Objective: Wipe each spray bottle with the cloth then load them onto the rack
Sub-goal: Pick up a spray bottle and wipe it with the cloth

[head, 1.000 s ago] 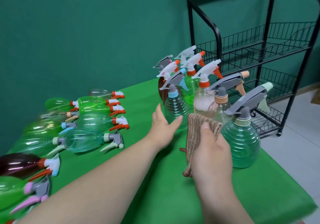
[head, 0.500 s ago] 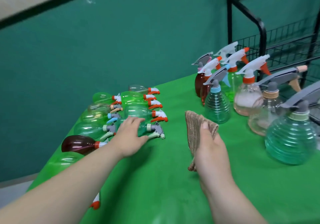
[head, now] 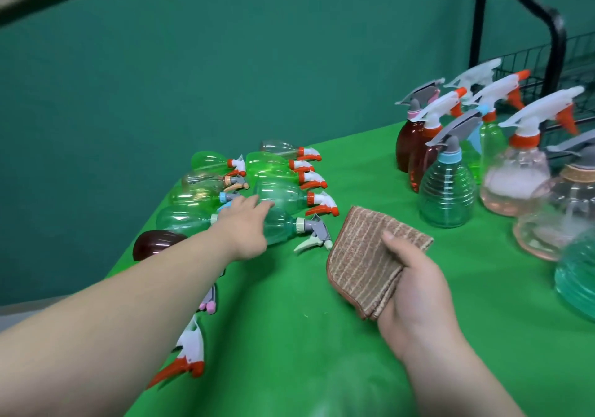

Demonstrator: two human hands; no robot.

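Several spray bottles lie on their sides at the left of the green table [head: 289,336]. My left hand [head: 243,226] reaches over them with fingers straight, resting on a teal bottle with a grey trigger [head: 286,228]. My right hand [head: 415,291] grips a folded brown striped cloth [head: 367,255] above the table's middle. Several upright spray bottles stand at the right, among them a ribbed teal one with a blue collar [head: 446,188] and a pink-tinted one [head: 515,185]. A black wire rack [head: 555,40] rises behind them at the far right.
A dark brown bottle [head: 154,242] lies partly hidden behind my left forearm. More triggers, one pink [head: 207,304] and one white and orange [head: 186,355], poke out under that arm near the table's left edge. A green wall backs the table.
The view swung left, away from the rack. My left hand moved from beside the upright bottles across to the lying bottles and onto the teal one. My right hand kept the cloth.
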